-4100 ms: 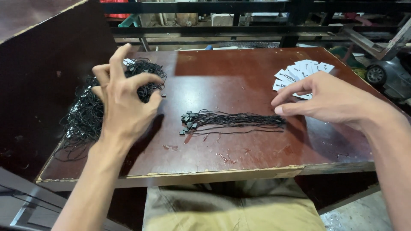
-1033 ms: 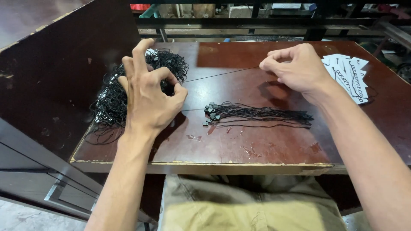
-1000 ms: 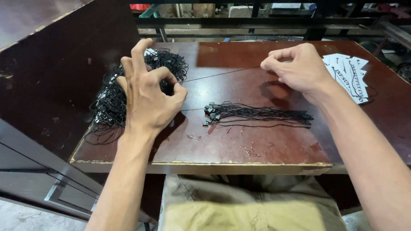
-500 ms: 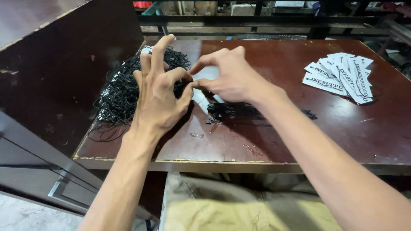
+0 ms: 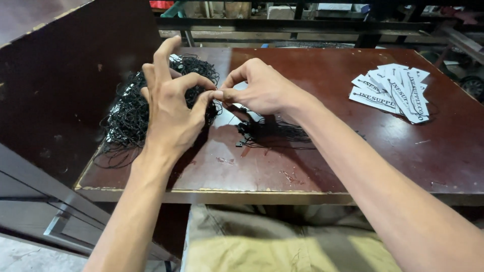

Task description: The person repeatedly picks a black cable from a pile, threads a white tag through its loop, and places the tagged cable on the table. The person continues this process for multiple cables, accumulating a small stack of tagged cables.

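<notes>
Head | left hand [image 5: 169,108], right hand [image 5: 259,90] pinch together; tangled black cords [image 5: 133,108] beside

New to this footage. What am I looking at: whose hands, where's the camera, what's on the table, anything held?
There is no machine: a person works with two bare hands. The one picture comes from a camera on their head, looking down. The left hand and right hand meet fingertip to fingertip above the dark red-brown wooden table, pinching something too thin to make out, probably a black string. On the table lie a tangled heap of black strings at the left, a straight bundle of black strings under the right hand, and a fanned stack of white printed paper tags at the right.
</notes>
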